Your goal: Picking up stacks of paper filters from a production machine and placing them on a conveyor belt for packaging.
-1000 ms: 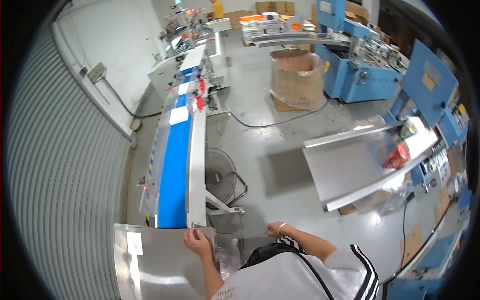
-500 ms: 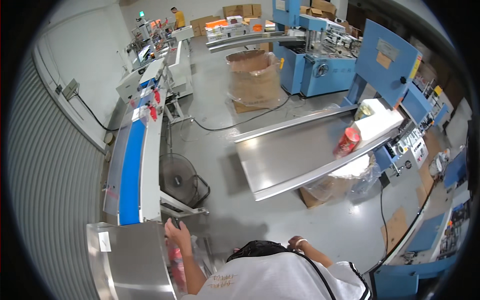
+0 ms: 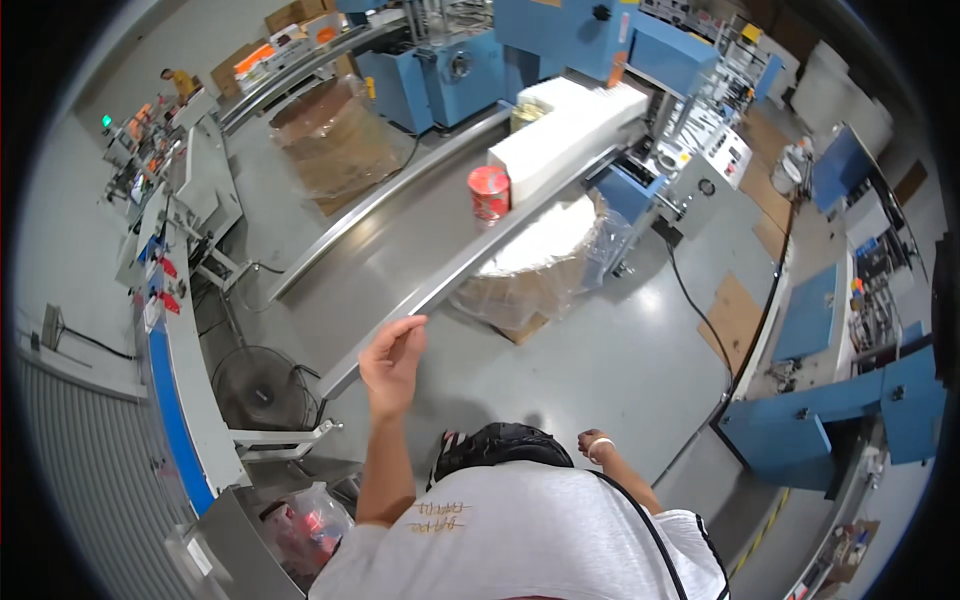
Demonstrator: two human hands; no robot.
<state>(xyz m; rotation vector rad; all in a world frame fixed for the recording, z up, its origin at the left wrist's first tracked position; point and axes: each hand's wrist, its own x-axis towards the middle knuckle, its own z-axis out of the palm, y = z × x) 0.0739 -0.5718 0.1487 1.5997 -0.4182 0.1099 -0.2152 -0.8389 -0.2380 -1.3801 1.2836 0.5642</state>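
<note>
The left hand is raised in front of the person, its grip loosely open and empty, fingers curled a little and thumb apart. It sits just before the near end of a long steel bench that runs diagonally away toward the upper right; whether it touches the bench's edge cannot be told. The right hand hangs low beside the person's white shirt, a pale band at its wrist; it looks closed into a loose fist with nothing seen in it.

On the far part of the bench stands a red cylindrical can, upright, and just beyond it lies a long stack of white sheets. Below the bench's far end stands a round pallet load wrapped in clear film. Behind the bench stand blue machines and a wrapped brown cardboard bin.

To the left runs a conveyor with a blue belt, with a round floor fan beside it on the grey floor. At the lower left, close to the person's elbow, is a clear plastic bag holding red items.
</note>
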